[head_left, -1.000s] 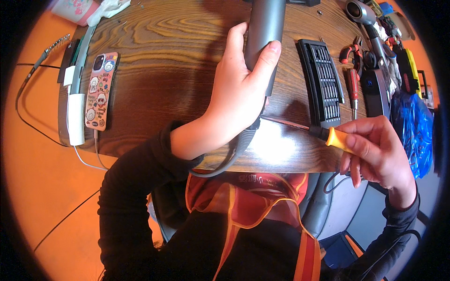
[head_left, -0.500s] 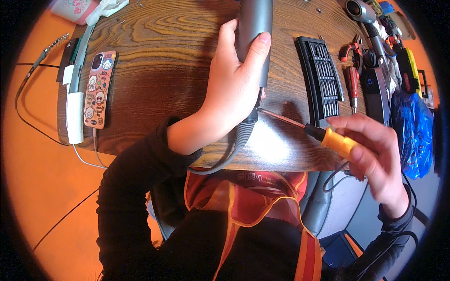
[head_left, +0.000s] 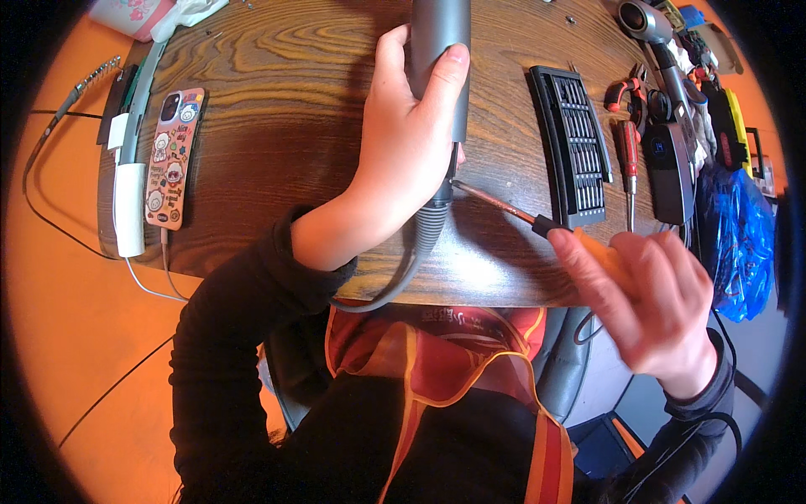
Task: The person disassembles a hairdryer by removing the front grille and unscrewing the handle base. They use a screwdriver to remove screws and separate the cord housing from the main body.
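Observation:
My left hand [head_left: 403, 151] grips a grey cylindrical appliance body [head_left: 441, 46] on the wooden table [head_left: 277, 143]. Out of its near end runs a ribbed cable sleeve [head_left: 428, 239] with a grey cable bending left over the table's front edge. My right hand [head_left: 642, 302] is closed around a yellow-and-black screwdriver [head_left: 550, 225], thumb along the handle, which the fingers partly hide. The screwdriver's tip meets the dark part between cylinder and sleeve, near my left hand. A black bit case [head_left: 571, 143] lies to the right.
A sticker-covered phone [head_left: 175, 160] and white power adapter [head_left: 130, 210] are left. At right are a red screwdriver [head_left: 630, 168], pliers [head_left: 625, 97], a dark device with display [head_left: 667, 172], another grey appliance [head_left: 663, 55], blue plastic bag [head_left: 735, 244]. A pink-and-white container [head_left: 138, 18] stands back left.
My left hand and the cylinder have shifted left and toward the back. My right hand has changed its grip on the screwdriver, thumb now forward, and the tip has followed leftward.

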The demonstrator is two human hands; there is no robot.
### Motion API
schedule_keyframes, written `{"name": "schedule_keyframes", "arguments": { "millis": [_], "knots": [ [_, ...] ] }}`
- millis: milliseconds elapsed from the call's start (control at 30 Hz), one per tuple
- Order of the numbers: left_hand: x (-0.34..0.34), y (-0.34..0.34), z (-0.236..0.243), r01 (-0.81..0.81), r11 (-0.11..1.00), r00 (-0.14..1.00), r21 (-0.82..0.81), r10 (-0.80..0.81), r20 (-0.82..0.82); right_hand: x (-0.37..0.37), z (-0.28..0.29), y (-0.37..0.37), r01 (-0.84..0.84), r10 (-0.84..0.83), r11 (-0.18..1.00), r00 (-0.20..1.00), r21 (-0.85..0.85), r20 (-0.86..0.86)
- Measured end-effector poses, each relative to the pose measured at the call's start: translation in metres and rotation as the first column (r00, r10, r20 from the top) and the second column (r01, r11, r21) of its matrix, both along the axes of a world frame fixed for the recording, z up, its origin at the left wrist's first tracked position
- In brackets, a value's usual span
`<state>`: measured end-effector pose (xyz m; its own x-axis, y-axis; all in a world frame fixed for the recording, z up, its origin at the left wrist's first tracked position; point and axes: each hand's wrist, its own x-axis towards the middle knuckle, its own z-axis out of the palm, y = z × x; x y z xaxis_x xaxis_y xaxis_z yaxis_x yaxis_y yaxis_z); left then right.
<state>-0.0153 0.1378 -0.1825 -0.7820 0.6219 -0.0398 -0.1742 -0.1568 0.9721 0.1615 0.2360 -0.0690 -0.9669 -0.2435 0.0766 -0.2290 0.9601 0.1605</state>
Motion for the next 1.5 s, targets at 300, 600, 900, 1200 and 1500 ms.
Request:
{"name": "schedule_keyframes", "arguments": {
  "millis": [300,600,900,1200,1500],
  "knots": [
    [-0.002,-0.001,0.001,-0.005,0.999,1.000,0.040,0.005,0.006,-0.010,0.016,0.004,0.716,-0.255,0.144,0.694,-0.683,0.673],
    [-0.010,-0.001,0.003,-0.029,0.999,1.000,0.045,0.029,-0.001,-0.004,0.003,0.014,0.197,-0.158,0.842,0.980,-0.503,0.119],
    [-0.006,0.000,0.001,-0.028,0.998,0.999,0.056,0.030,-0.022,-0.023,0.017,0.012,0.730,-0.331,0.362,0.682,-0.580,0.652],
    [-0.004,-0.002,0.005,-0.008,1.000,0.996,0.015,0.009,-0.090,-0.007,0.006,0.013,0.577,-0.352,0.313,0.808,-0.754,0.473],
    [-0.003,0.001,0.002,-0.041,0.998,0.996,0.045,0.045,-0.081,-0.015,0.004,0.027,0.789,-0.078,-0.328,0.526,-0.520,0.847]
  ]
}}
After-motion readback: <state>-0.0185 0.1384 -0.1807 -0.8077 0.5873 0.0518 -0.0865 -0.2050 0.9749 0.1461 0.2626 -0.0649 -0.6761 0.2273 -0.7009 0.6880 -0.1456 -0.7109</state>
